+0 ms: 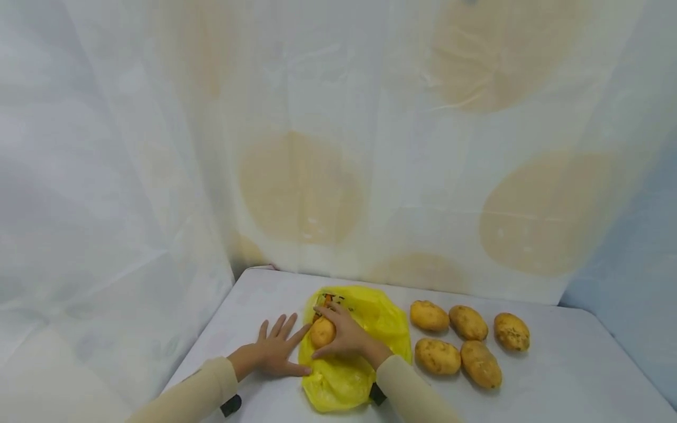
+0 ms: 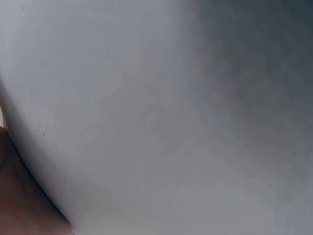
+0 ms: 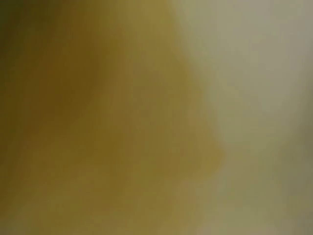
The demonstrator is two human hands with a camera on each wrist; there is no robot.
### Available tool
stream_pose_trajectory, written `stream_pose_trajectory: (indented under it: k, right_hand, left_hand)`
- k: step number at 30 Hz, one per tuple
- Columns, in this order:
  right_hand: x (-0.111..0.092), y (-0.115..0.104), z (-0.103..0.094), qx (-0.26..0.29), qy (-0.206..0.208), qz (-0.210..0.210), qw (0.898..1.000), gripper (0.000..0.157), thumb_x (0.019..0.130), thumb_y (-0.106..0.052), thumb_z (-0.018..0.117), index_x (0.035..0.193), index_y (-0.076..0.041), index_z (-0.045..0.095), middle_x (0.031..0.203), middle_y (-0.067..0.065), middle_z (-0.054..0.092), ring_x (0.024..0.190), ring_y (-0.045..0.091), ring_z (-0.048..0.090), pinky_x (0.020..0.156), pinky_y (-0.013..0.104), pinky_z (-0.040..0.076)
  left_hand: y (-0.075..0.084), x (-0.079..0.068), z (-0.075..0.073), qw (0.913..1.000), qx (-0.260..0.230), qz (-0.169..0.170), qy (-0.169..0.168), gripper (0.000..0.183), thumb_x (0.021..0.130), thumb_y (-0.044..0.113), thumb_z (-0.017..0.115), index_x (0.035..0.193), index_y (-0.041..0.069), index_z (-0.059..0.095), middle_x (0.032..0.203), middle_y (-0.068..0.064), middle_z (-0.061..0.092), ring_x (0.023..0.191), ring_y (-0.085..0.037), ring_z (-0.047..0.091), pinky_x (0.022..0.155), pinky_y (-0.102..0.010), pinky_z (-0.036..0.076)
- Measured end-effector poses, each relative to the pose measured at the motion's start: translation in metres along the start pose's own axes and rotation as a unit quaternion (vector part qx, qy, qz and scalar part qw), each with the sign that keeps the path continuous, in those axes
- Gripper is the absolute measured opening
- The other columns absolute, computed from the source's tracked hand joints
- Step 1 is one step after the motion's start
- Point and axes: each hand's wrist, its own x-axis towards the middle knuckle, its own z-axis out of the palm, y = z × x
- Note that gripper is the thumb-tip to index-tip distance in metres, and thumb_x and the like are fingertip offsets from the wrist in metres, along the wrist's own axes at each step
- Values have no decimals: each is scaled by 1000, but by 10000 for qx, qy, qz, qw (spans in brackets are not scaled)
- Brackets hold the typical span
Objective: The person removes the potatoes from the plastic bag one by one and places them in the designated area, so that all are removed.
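Observation:
In the head view a yellow plastic bag (image 1: 381,320) lies spread on the table, with dark and orange print near its top edge. Over the bag, my right hand (image 1: 346,335) grips a potato (image 1: 322,333) between thumb and fingers. My left hand (image 1: 277,349) lies with straight, spread fingers at the bag's left edge, index finger and thumb reaching it. The left wrist view holds mostly pale tabletop, with part of the left hand (image 2: 24,196) in the lower left corner. Everything in the right wrist view is a yellow-brown blur.
Several loose potatoes (image 1: 437,356) lie on the white table (image 1: 560,382) to the right of the bag. A pale curtain with tan circles (image 1: 301,188) hangs behind the table's back edge, and more pale sheeting (image 1: 106,235) stands at the left.

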Motion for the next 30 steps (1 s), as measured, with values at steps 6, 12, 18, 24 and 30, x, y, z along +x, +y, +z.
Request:
stream_pose_trajectory:
  k: [6, 12, 18, 24, 30]
  right_hand:
    - [0, 0, -4, 246, -162, 81, 9995, 87, 71, -51, 86, 144, -25, 47, 155, 12, 35, 131, 31, 44, 100, 52, 48]
    - [-2, -1, -11, 618, -425, 385, 9964, 81, 71, -47, 87, 139, -24, 50, 140, 1, 46, 117, 19, 48, 96, 43, 48]
    - [-3, -5, -16, 842, -528, 387, 9943, 74, 72, -40, 89, 135, -22, 53, 135, 2, 47, 115, 19, 46, 93, 41, 48]
    - [-3, -8, -18, 1007, -556, 333, 9928, 69, 73, -36, 88, 131, -21, 54, 130, 0, 49, 111, 19, 48, 91, 38, 50]
    - [-3, -8, -17, 1085, -561, 443, 9915, 66, 73, -33, 89, 129, -20, 56, 127, 1, 50, 111, 20, 47, 90, 40, 49]
  left_hand:
    - [-1, 0, -3, 10000, 28, -62, -60, 109, 71, 93, 45, 159, 34, 17, 168, -13, 2, 152, -44, 4, 112, -75, -2]
    - [2, -2, -5, 10000, 4, -37, -72, 109, 72, 92, 46, 159, 33, 18, 168, -13, 3, 152, -43, 5, 113, -74, 0]
    - [3, -2, -5, 10000, 12, 48, -23, 109, 72, 92, 45, 159, 32, 18, 167, -14, 2, 152, -43, 5, 113, -74, 1]
    - [2, -1, -6, 10000, 62, 30, -22, 109, 72, 92, 45, 159, 33, 18, 168, -13, 2, 152, -43, 6, 113, -74, 1]
    - [3, -3, -5, 10000, -15, 42, -8, 108, 72, 91, 46, 158, 32, 20, 167, -14, 4, 151, -44, 7, 112, -75, 1]
